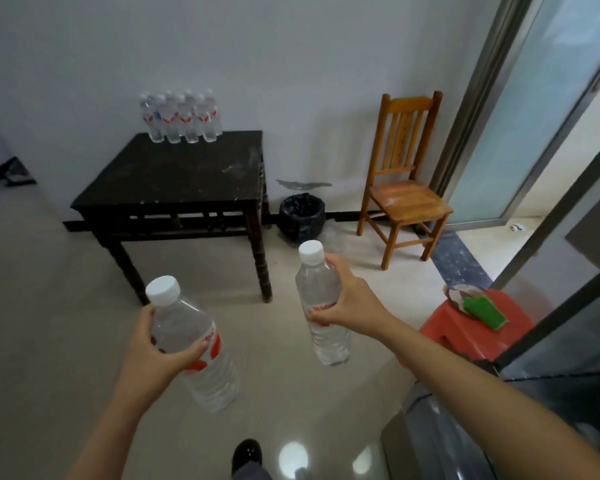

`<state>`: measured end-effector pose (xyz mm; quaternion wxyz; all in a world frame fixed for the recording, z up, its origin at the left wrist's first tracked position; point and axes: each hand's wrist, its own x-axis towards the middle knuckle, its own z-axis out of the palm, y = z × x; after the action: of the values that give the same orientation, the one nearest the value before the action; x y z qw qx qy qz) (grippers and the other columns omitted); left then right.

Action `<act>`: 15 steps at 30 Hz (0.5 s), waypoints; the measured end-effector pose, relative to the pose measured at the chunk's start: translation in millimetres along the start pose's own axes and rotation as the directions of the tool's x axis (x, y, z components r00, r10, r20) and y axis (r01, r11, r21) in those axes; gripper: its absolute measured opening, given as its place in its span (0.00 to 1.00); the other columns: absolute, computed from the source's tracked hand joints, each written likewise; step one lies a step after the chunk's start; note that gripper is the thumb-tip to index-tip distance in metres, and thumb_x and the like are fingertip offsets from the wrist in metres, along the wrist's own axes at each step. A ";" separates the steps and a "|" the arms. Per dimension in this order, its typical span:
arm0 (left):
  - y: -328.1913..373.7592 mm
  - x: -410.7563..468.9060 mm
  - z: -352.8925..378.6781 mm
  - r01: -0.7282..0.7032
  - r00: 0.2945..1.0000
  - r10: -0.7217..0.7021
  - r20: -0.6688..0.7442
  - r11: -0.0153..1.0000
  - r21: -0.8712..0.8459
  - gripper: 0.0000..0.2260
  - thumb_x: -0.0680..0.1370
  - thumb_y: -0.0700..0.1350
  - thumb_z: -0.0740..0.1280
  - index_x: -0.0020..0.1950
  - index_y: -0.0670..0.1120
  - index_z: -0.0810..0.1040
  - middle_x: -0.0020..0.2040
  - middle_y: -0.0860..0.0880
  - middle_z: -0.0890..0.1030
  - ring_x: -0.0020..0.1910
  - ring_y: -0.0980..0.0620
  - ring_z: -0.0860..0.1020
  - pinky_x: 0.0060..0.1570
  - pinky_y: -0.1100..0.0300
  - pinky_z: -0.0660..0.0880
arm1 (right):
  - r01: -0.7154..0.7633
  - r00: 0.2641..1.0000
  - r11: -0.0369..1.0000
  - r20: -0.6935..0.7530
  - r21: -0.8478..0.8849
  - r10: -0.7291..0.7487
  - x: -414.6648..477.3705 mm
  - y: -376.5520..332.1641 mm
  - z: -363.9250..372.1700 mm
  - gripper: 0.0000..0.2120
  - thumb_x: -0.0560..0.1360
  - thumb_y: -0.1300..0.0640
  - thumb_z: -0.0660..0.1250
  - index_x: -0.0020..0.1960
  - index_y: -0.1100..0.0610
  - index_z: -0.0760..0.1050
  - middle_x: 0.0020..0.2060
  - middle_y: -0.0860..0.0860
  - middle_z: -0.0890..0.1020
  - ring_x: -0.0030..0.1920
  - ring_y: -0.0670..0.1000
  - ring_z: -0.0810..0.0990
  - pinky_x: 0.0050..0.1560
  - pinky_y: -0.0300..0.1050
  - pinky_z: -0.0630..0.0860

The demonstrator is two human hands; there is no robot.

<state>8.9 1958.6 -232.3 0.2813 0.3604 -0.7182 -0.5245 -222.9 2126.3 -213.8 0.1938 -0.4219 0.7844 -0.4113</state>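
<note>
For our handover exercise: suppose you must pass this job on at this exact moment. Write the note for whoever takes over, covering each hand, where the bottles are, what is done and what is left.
Left hand: grips a capped water bottle round its middle, tilted, in the air.
Right hand: grips a second capped bottle, nearly upright, in the air.
Things: a cluster of like bottles stands at the back of the black table, by the wall, ahead of the person.
Done: that cluster is on the table.
Left: neither held bottle is set down yet. They probably join the cluster, on the bare tabletop in front of it.
</note>
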 end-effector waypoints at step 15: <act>-13.3 -77.7 -138.7 0.037 0.947 -0.040 -0.320 0.999 -0.016 0.32 0.56 0.49 0.78 0.56 0.54 0.69 0.48 0.57 0.77 0.45 0.60 0.77 0.43 0.61 0.74 | 0.172 0.953 0.984 0.246 0.051 -0.180 14.9 -85.9 114.4 0.44 0.63 0.57 0.77 0.69 0.45 0.55 0.56 0.43 0.69 0.55 0.46 0.71 0.53 0.39 0.71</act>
<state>165.6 1942.8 -206.6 0.3853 0.4534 -0.6535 -0.4680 -113.8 2032.7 -210.7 0.2595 -0.5355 0.7071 -0.3819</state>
